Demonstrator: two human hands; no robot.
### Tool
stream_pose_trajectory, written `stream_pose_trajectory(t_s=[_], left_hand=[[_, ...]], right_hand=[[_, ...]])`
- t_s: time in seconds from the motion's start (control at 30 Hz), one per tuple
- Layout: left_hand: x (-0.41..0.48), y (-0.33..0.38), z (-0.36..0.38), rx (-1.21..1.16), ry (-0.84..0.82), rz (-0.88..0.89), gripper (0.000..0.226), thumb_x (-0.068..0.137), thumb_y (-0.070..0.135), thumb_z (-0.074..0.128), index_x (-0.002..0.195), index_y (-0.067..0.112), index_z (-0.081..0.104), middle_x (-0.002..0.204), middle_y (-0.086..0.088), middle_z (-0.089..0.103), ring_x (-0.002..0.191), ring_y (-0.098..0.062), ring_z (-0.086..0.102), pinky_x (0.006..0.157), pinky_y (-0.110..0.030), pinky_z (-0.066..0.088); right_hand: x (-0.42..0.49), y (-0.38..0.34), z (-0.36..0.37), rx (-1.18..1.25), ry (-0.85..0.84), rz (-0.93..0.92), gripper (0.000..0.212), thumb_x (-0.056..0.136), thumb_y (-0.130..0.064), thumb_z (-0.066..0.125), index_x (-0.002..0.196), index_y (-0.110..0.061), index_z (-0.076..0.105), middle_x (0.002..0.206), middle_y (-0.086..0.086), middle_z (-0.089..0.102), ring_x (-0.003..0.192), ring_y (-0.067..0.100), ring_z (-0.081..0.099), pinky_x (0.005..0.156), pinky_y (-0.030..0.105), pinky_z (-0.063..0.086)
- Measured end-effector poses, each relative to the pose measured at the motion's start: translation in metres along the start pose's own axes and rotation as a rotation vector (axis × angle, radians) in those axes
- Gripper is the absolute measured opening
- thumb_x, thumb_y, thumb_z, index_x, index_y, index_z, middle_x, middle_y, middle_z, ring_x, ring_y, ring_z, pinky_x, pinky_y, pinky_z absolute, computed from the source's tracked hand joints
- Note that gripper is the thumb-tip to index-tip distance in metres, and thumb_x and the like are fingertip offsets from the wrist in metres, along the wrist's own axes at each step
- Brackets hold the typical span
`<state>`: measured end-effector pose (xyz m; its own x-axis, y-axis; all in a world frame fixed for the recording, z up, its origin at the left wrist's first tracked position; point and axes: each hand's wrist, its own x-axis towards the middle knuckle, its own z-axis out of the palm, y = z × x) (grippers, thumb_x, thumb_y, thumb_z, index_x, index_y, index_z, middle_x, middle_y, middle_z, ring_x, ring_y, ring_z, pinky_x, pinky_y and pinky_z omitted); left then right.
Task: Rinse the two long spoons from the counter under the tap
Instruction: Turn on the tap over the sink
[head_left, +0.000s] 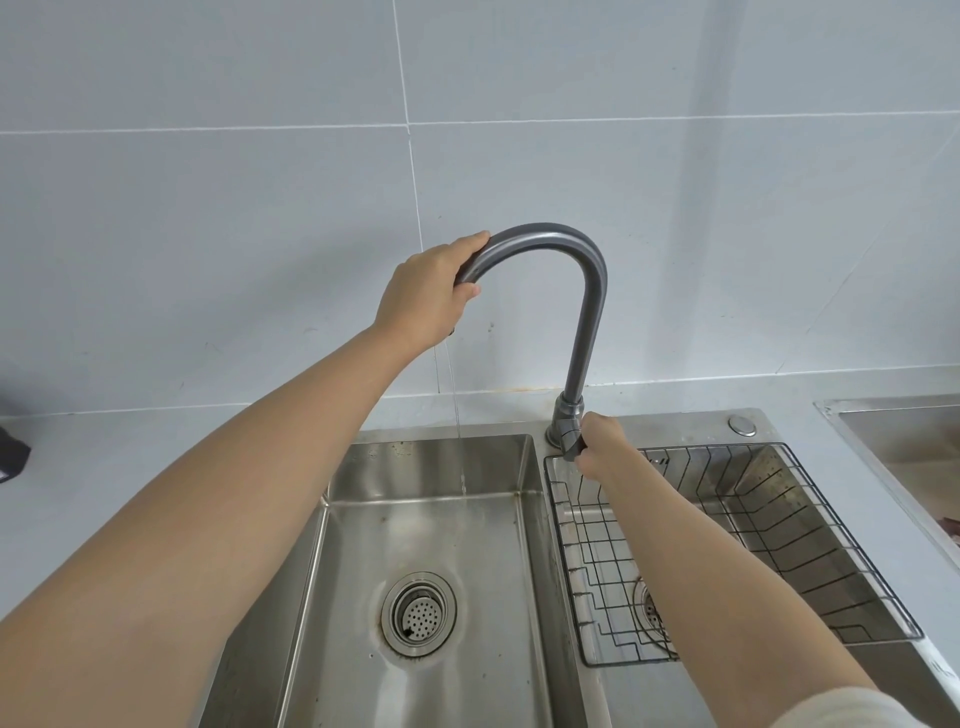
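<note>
Left hand (423, 293) wrapped round the spout end of grey curved metal tap (589, 312), above the back edge of steel left sink basin (441, 535). Right hand (597, 441) fingers curled on short grey lever (569, 441) at tap base, by the back-left corner of black wire rack (831, 525) in the right basin. Thin water stream (457, 415) falls into left basin. Two long spoons not in view, neither hand holds one. Risks: lever pushed too far, flow jumps and splashes; spout swung past the divider, water lands in rack
</note>
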<state>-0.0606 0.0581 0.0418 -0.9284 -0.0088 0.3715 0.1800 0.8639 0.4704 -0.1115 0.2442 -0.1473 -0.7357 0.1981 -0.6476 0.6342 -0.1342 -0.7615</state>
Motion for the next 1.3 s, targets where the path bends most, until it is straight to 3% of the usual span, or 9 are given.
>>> stream_pose_trajectory(t_s=[0.27,0.47,0.57,0.63,0.67,0.73,0.77,0.97,1.3], left_hand=[[0.0,-0.001,0.0,0.043,-0.014,0.019,0.053,0.092,0.009,0.052,0.14,0.022,0.035,0.114,-0.015,0.062,0.105,-0.032,0.055,0.093,-0.037,0.044],[-0.003,0.0,-0.002,0.149,-0.055,0.058,0.052,0.095,0.013,0.045,0.143,0.022,0.026,0.116,-0.016,0.056,0.104,-0.034,0.054,0.089,-0.04,0.044],[-0.007,0.002,-0.004,0.184,-0.066,0.085,0.051,0.096,0.016,0.041,0.144,0.02,0.023,0.123,-0.014,0.053,0.097,-0.034,0.058,0.084,-0.04,0.046],[-0.012,0.002,-0.005,0.21,-0.055,0.101,0.052,0.097,0.02,0.04,0.145,0.018,0.02,0.132,-0.01,0.048,0.104,-0.032,0.056,0.083,-0.04,0.045],[-0.015,0.001,-0.006,0.234,-0.051,0.112,0.053,0.097,0.021,0.039,0.145,0.016,0.018,0.139,-0.008,0.043,0.112,-0.03,0.052,0.085,-0.04,0.045],[-0.022,-0.004,-0.007,0.313,-0.049,0.142,0.056,0.097,0.023,0.038,0.146,0.013,0.014,0.151,-0.007,0.028,0.129,-0.028,0.04,0.094,-0.042,0.042],[-0.025,-0.009,-0.007,0.355,-0.047,0.155,0.057,0.097,0.024,0.038,0.146,0.011,0.012,0.154,-0.008,0.021,0.134,-0.027,0.033,0.101,-0.041,0.037],[-0.058,-0.038,-0.015,0.527,-0.079,0.053,0.063,0.099,0.037,0.028,0.147,0.01,-0.002,0.158,-0.007,-0.004,0.145,-0.023,0.0,0.117,-0.044,0.004],[-0.131,-0.111,-0.069,0.615,-0.051,-0.136,0.065,0.098,0.041,0.027,0.147,0.011,-0.005,0.158,-0.005,-0.007,0.145,-0.021,-0.007,0.117,-0.046,-0.003]], right_hand=[[-0.009,0.001,0.0,-0.03,-0.001,-0.023,0.028,0.097,-0.022,0.034,0.074,-0.009,0.043,0.071,0.005,0.038,0.074,0.018,0.038,0.068,0.029,0.034],[-0.032,-0.002,-0.003,-0.166,0.02,-0.076,0.035,0.099,-0.027,0.03,0.071,-0.007,0.038,0.063,0.003,0.029,0.055,0.015,0.025,0.051,0.025,0.022],[-0.042,-0.004,-0.001,-0.247,0.091,-0.189,0.032,0.098,-0.029,0.033,0.093,0.001,0.042,0.07,0.005,0.036,0.057,0.017,0.035,0.048,0.027,0.026],[-0.052,-0.006,0.0,-0.319,0.14,-0.321,0.04,0.096,-0.029,0.037,0.115,0.006,0.04,0.1,0.012,0.046,0.081,0.028,0.05,0.06,0.035,0.042],[-0.056,-0.006,-0.001,-0.398,0.139,-0.391,0.047,0.096,-0.027,0.038,0.127,0.007,0.033,0.123,0.016,0.041,0.104,0.033,0.049,0.079,0.042,0.046],[-0.071,-0.008,-0.002,-0.567,0.08,-0.523,0.062,0.097,-0.024,0.036,0.143,0.007,0.01,0.153,0.018,0.011,0.14,0.032,0.019,0.113,0.044,0.025],[-0.081,-0.01,-0.002,-0.656,0.052,-0.593,0.066,0.098,-0.025,0.035,0.146,0.005,0.0,0.157,0.018,-0.002,0.145,0.028,0.003,0.119,0.04,0.012],[-0.133,-0.021,0.01,-1.092,0.055,-0.877,0.072,0.099,-0.039,0.025,0.146,0.0,-0.013,0.156,0.016,-0.017,0.145,0.026,-0.014,0.119,0.036,-0.003],[-0.207,-0.012,0.073,-1.311,0.008,-1.144,0.081,0.095,-0.05,0.026,0.145,-0.002,-0.018,0.154,0.014,-0.023,0.144,0.026,-0.018,0.117,0.038,-0.007]])
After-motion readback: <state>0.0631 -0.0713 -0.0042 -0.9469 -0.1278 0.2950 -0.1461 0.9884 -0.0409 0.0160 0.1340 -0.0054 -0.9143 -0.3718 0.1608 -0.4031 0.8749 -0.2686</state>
